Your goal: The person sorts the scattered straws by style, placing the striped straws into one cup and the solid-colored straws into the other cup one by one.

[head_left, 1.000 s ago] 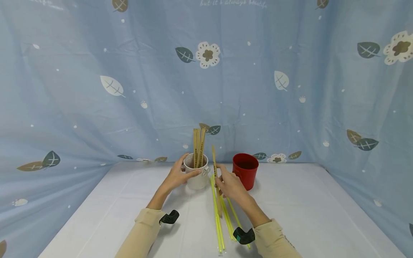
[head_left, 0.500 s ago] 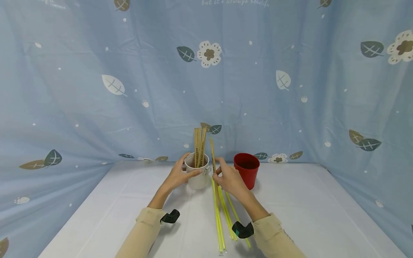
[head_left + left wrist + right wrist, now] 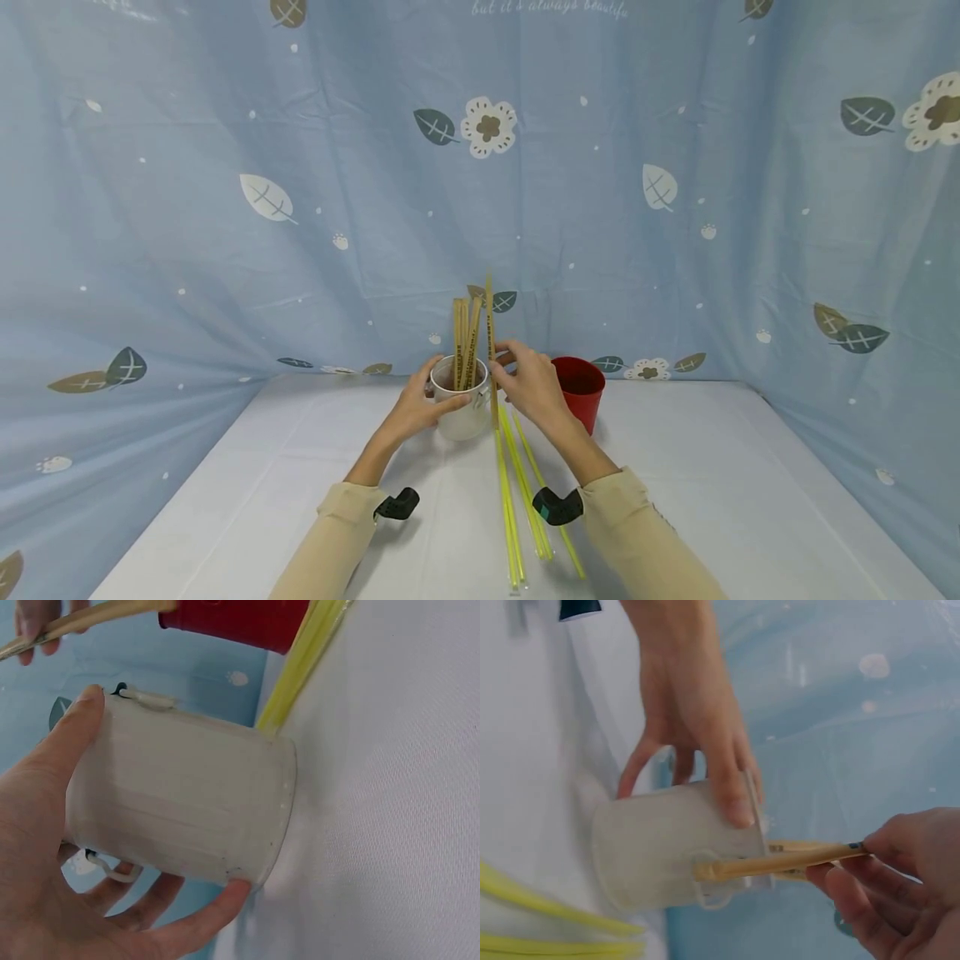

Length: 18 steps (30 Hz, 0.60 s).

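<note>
My left hand point(image 3: 412, 410) grips the white pot point(image 3: 180, 787) from its left side, thumb near the rim and fingers spread round the wall. Several tan wrapped chopsticks point(image 3: 459, 342) with dark print stand in the pot, leaning apart. Between thumb and fingers, my right hand point(image 3: 531, 383) pinches another set of wrapped chopsticks point(image 3: 780, 862). It is upright just right of the pot, its lower end beside the pot's wall and below the rim. In the right wrist view, it overlaps the pot's small side handle point(image 3: 714, 898).
Several long yellow sticks point(image 3: 510, 508) in clear wrapping lie on the white table point(image 3: 712, 492) in front of the pot. A red pot point(image 3: 588, 400) stands behind my right hand, partly hidden by it. A blue patterned curtain point(image 3: 360, 250) hangs at the back.
My right hand has lifted the wrapped chopsticks up and slightly left from over the yellow sticks, bringing them more upright beside the white pot. The left hand keeps its grip on the pot.
</note>
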### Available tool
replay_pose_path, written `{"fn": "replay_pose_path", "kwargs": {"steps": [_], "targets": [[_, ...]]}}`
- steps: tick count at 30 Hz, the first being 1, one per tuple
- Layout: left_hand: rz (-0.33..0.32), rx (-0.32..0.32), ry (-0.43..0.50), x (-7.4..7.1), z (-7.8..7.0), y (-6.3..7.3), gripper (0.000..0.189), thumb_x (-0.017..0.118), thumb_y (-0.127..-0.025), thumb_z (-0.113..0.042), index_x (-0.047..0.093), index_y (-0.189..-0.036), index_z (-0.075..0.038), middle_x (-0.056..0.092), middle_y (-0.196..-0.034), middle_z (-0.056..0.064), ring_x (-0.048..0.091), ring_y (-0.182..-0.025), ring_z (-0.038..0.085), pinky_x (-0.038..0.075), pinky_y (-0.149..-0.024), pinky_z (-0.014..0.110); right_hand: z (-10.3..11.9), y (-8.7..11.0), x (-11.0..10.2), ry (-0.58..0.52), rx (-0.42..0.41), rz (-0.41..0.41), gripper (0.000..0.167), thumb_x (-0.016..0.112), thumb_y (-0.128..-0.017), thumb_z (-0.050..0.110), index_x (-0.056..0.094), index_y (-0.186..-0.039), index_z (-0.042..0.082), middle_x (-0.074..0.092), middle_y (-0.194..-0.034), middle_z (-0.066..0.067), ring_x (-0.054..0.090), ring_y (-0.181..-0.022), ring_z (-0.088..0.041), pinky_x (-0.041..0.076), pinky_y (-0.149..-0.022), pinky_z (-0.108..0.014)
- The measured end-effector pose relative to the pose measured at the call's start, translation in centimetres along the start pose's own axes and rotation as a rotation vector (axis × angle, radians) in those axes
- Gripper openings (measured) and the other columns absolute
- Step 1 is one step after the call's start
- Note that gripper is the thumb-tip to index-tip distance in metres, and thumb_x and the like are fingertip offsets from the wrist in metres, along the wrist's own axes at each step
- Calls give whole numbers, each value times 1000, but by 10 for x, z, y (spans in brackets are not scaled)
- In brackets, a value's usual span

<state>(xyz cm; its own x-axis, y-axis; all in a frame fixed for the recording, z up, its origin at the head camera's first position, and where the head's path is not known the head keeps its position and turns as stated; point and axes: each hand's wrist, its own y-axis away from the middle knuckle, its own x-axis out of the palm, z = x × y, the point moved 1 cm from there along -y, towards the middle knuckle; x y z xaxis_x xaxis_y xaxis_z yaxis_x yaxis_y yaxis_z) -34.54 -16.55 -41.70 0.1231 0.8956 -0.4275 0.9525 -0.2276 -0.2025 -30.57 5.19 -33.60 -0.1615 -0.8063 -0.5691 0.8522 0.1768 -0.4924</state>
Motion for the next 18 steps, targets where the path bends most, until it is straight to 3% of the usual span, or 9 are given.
{"fn": "replay_pose_path", "kwargs": {"steps": [6, 13, 18], "targets": [[25, -36, 28, 0, 1, -1, 96, 75, -86, -38, 14, -158, -23, 25, -157, 18, 42, -133, 51, 57, -75, 54, 14, -14, -5, -10, -14, -49, 26, 65, -95, 18, 65, -120, 10, 74, -99, -9, 70, -66, -14, 53, -52, -22], [53, -44, 37, -3, -27, 13, 92, 74, -88, -32, 16, -158, -21, 22, -156, 23, 40, -134, 54, 57, -77, 54, 25, -26, -6, 12, -18, -67, 27, 63, -97, 20, 63, -122, 11, 74, -101, -9, 71, -68, -16, 53, -51, -22], [62, -53, 30, -5, -37, 17, 90, 73, -88, -32, 16, -158, -21, 22, -156, 24, 40, -134, 53, 56, -80, 54, 28, -32, -6, -34, -5, -87, 25, 62, -97, 19, 62, -120, 9, 74, -103, -11, 72, -68, -18, 53, -50, -21]]}}
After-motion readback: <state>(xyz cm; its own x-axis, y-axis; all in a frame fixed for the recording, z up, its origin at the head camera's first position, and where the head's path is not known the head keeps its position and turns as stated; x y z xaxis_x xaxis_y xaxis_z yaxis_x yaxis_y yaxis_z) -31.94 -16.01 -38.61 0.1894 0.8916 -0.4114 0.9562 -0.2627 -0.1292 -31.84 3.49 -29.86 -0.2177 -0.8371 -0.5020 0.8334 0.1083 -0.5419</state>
